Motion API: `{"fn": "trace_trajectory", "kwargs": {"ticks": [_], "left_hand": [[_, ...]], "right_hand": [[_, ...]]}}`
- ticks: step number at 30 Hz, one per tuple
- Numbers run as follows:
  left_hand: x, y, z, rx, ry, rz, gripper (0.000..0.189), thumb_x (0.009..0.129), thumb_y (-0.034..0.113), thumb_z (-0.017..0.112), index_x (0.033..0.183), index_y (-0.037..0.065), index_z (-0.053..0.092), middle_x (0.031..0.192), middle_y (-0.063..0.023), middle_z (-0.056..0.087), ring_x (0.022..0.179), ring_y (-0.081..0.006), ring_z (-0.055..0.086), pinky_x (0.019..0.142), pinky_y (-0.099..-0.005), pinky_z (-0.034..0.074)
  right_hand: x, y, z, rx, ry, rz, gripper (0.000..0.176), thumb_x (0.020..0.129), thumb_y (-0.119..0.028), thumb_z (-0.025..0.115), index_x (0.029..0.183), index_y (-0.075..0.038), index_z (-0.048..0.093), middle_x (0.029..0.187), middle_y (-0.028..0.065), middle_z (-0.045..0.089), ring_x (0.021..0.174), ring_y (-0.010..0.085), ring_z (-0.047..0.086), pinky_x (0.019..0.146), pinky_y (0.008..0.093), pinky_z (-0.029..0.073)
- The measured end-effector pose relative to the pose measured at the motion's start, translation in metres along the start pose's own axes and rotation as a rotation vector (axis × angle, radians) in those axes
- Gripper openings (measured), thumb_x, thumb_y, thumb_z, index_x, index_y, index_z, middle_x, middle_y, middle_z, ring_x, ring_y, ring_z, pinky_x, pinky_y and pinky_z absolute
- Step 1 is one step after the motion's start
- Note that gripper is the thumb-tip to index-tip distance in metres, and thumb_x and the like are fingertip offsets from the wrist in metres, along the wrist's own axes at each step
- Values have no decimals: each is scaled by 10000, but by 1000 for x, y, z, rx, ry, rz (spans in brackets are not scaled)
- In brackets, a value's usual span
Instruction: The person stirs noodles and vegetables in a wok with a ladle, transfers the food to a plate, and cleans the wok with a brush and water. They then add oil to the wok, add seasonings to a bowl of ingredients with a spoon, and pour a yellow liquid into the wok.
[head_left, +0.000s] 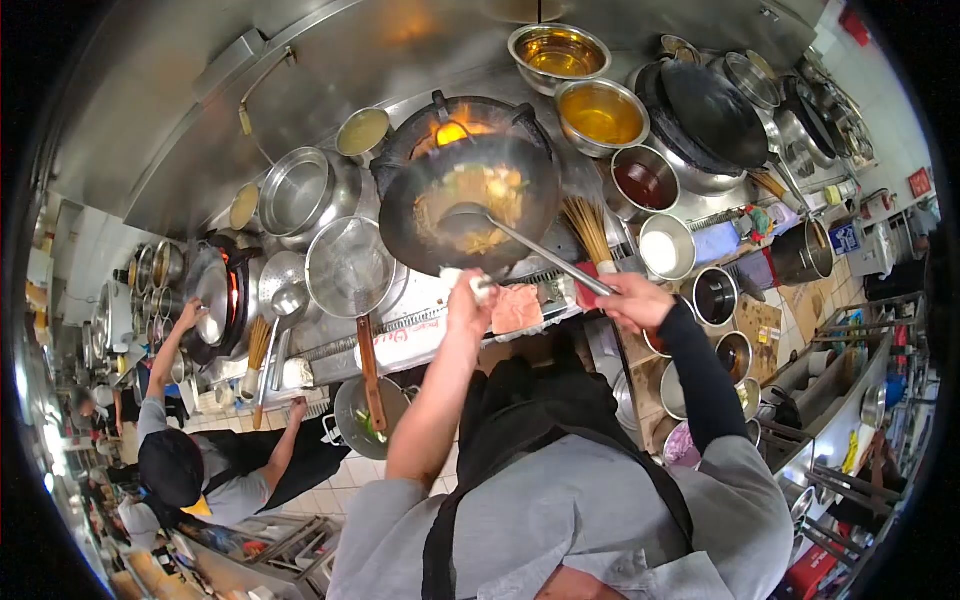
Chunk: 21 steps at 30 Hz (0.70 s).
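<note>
Two hands closed: my left hand (468, 306) grips a white cloth (470, 282) at the wok's (400, 215) six o'clock; my right hand (637, 302) grips the ladle (545, 252), bowl toward ten.

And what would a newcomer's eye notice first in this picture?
Probably the orange flame flaring beyond the dark wok. Next, the ladle in the right grip, dipping into the food, and the left grip with a white cloth at the wok's near edge. Farther right, two bowls hold amber liquid.
</note>
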<state>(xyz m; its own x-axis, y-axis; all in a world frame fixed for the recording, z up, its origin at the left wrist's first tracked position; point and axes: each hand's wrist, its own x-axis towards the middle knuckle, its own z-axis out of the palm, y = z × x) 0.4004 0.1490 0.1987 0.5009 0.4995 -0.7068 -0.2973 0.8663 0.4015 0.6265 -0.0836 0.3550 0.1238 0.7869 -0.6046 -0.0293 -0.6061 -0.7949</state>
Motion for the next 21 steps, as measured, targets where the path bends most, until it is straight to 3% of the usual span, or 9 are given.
{"fn": "trace_trajectory", "kwargs": {"ticks": [3, 5, 7, 11, 15, 16, 17, 19, 21], "left_hand": [[-13, -51, -33, 288, -70, -8, 191, 952, 162, 640, 1072, 21, 688, 748, -37, 632, 562, -135, 596, 402, -237, 415], [-45, -66, -37, 486, -1, -73, 225, 892, 241, 796, 962, 47, 708, 716, 2, 619, 489, -105, 537, 381, -229, 370], [-59, -67, -50, 488, -24, -159, 256, 978, 190, 600, 1141, -8, 600, 878, -122, 688, 529, -122, 562, 382, -216, 394], [-99, -9, 33, 81, 13, -36, 108, 974, 139, 605, 980, 39, 566, 803, -85, 632, 545, -157, 579, 382, -233, 385], [2, 8, 8, -57, -33, 42, 129, 993, 168, 618, 996, 56, 553, 816, -92, 632, 599, -151, 608, 418, -221, 463], [4, -9, 0, 47, 20, 83, 141, 969, 167, 647, 1000, 42, 590, 808, -80, 642, 598, -152, 614, 440, -229, 473], [4, -27, -11, 99, 98, 62, 138, 960, 150, 652, 996, 22, 618, 799, -78, 649, 572, -160, 610, 449, -233, 476], [-9, -47, -34, 369, -44, -12, 111, 963, 134, 637, 980, 24, 629, 807, -96, 658, 581, -164, 623, 447, -239, 468], [-55, -33, -12, 505, 17, -131, 114, 966, 125, 627, 1004, 18, 621, 810, -97, 659, 566, -158, 603, 427, -252, 442]], "right_hand": [[48, 29, 18, -205, 206, -118, 294, 984, -202, 645, 1217, -22, 640, 722, 59, 603, 533, 141, 559, 476, 319, 457], [35, 17, 31, -289, 315, -275, 423, 952, -165, 661, 1340, -7, 594, 811, 115, 646, 742, 209, 614, 743, 380, 505], [25, 13, 31, -427, 348, -442, 383, 948, -152, 664, 1296, -4, 603, 812, 98, 628, 733, 190, 591, 739, 372, 507], [-36, -44, 9, -84, 44, -17, 244, 956, -92, 644, 1192, -31, 629, 747, 16, 577, 486, 123, 518, 448, 303, 437], [6, -25, 7, -295, 106, -97, 314, 938, -164, 658, 1228, -45, 643, 750, 67, 635, 434, 147, 549, 398, 333, 446], [33, 0, 9, -385, 172, -105, 384, 922, -188, 661, 1280, -50, 641, 784, 153, 675, 549, 241, 650, 514, 391, 526], [59, 31, 16, -563, 312, -382, 411, 913, -167, 657, 1302, -39, 625, 842, 232, 690, 744, 357, 705, 694, 448, 559], [45, 13, 34, -498, 367, -314, 410, 913, -150, 646, 1303, -29, 609, 894, 268, 689, 896, 429, 691, 813, 477, 541], [34, 27, 36, -615, 425, -413, 392, 930, -148, 650, 1301, -31, 598, 901, 205, 688, 827, 392, 690, 761, 445, 543]]}}
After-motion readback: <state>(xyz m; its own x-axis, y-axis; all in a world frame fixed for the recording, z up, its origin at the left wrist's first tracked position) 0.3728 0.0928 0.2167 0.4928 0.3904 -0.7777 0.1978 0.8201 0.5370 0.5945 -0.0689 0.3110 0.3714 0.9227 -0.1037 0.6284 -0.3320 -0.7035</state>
